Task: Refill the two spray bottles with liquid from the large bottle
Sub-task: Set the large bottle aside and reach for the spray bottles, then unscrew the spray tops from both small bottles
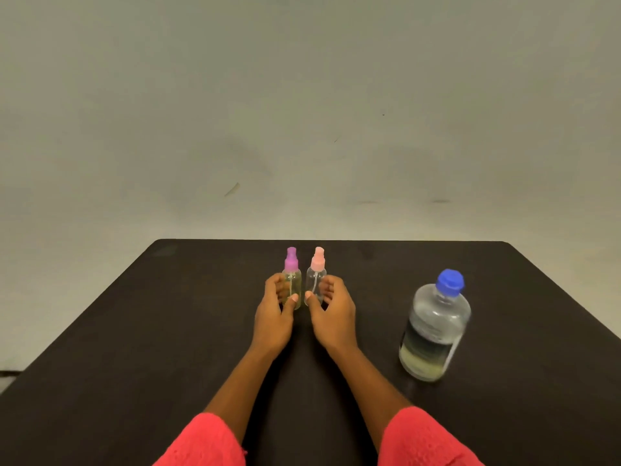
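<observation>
Two small clear spray bottles stand upright side by side near the middle of the dark table (151, 331). The purple-capped spray bottle (291, 277) on the left holds yellowish liquid; my left hand (274, 317) curls its fingers and thumb round its body. The pink-capped spray bottle (316, 275) looks clear inside, and my right hand (332, 314) wraps round its lower part in the same way. To the right, apart from both hands, stands the large clear bottle (435, 327) with a blue cap and yellowish liquid at its bottom.
A plain grey-green wall rises behind the table's far edge. My red sleeves (426, 438) show at the bottom of the view. Bare dark tabletop lies to the left of the hands and in front of the large bottle.
</observation>
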Motion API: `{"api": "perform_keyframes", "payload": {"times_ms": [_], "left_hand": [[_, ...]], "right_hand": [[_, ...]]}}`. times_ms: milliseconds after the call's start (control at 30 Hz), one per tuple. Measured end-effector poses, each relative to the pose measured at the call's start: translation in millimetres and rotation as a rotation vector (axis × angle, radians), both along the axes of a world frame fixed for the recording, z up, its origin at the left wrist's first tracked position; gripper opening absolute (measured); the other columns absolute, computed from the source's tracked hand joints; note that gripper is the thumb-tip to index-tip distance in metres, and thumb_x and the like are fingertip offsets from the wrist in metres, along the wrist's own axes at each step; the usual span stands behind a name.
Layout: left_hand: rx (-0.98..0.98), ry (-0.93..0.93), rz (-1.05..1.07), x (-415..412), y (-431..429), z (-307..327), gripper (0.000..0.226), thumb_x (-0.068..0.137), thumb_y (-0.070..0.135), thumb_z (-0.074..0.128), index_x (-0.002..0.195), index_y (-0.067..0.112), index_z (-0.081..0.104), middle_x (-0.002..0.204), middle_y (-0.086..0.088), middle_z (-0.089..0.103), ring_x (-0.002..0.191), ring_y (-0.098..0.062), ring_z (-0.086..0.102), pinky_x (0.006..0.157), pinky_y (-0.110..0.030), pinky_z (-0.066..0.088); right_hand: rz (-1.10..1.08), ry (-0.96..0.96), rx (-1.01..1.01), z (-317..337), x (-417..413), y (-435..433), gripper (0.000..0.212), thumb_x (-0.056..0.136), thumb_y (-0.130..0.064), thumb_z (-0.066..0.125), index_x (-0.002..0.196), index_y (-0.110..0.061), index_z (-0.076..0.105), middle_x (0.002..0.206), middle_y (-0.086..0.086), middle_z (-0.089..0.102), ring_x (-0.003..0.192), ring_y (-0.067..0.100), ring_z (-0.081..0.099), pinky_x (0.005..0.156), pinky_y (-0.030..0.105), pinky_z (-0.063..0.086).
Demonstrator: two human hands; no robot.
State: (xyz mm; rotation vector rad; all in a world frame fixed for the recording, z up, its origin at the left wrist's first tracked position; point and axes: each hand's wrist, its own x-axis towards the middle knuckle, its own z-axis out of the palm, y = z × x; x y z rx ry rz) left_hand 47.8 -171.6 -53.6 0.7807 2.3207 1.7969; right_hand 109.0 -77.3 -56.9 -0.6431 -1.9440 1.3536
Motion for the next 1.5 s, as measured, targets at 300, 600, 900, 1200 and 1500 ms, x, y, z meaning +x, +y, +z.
{"api": "perform_keyframes", "payload": {"times_ms": [300, 600, 900, 1200, 1500], "left_hand": [[0.026, -0.007, -0.053, 61.4, -50.6, -1.3, 0.042, 0.091, 0.007, 0.056, 0.127, 0.026, 0.044, 0.118, 0.011, 0.059, 0.109, -0.001, 0.057, 0.096, -0.026, 0.047], [0.030, 0.013, -0.063, 83.4, -68.0, -1.3, 0.041, 0.090, 0.007, 0.058, 0.123, 0.029, 0.047, 0.117, 0.013, 0.060, 0.108, 0.000, 0.057, 0.087, -0.014, 0.044], [-0.020, 0.065, -0.063, 86.8, -66.4, -0.9, 0.056, 0.091, 0.008, 0.056, 0.131, 0.042, 0.037, 0.115, 0.027, 0.054, 0.106, 0.016, 0.052, 0.088, -0.005, 0.042], [0.042, 0.004, 0.008, 90.3, -70.0, -0.3, 0.074, 0.081, 0.001, 0.068, 0.141, 0.022, 0.031, 0.126, 0.016, 0.048, 0.116, -0.001, 0.049, 0.103, -0.026, 0.039], [0.168, 0.439, 0.177, 127.4, -63.8, 7.8, 0.060, 0.066, 0.005, 0.064, 0.120, 0.024, 0.044, 0.109, 0.007, 0.051, 0.101, -0.008, 0.052, 0.084, -0.016, 0.044]], "right_hand": [[0.094, -0.016, 0.016, -1.3, 68.8, -35.3, 0.033, 0.085, -0.016, 0.070, 0.110, -0.027, 0.053, 0.111, -0.008, 0.060, 0.103, 0.003, 0.057, 0.082, 0.009, 0.044], [0.076, -0.039, 0.033, -0.3, 96.7, -46.6, 0.032, 0.082, -0.017, 0.073, 0.104, -0.029, 0.053, 0.105, -0.011, 0.060, 0.096, -0.002, 0.057, 0.074, 0.004, 0.044], [0.029, -0.049, 0.035, -5.2, 104.3, -49.6, 0.036, 0.077, -0.022, 0.078, 0.103, -0.028, 0.054, 0.104, -0.010, 0.060, 0.097, 0.003, 0.058, 0.084, 0.019, 0.050], [0.052, 0.100, 0.000, 1.8, 109.9, -51.6, 0.056, 0.080, -0.018, 0.074, 0.126, -0.028, 0.045, 0.122, -0.013, 0.052, 0.117, 0.000, 0.049, 0.101, 0.020, 0.042], [0.225, 0.159, 0.030, 17.5, 104.2, -51.0, 0.064, 0.087, -0.020, 0.068, 0.141, -0.030, 0.036, 0.124, -0.023, 0.054, 0.117, -0.009, 0.050, 0.095, 0.009, 0.039]]}}
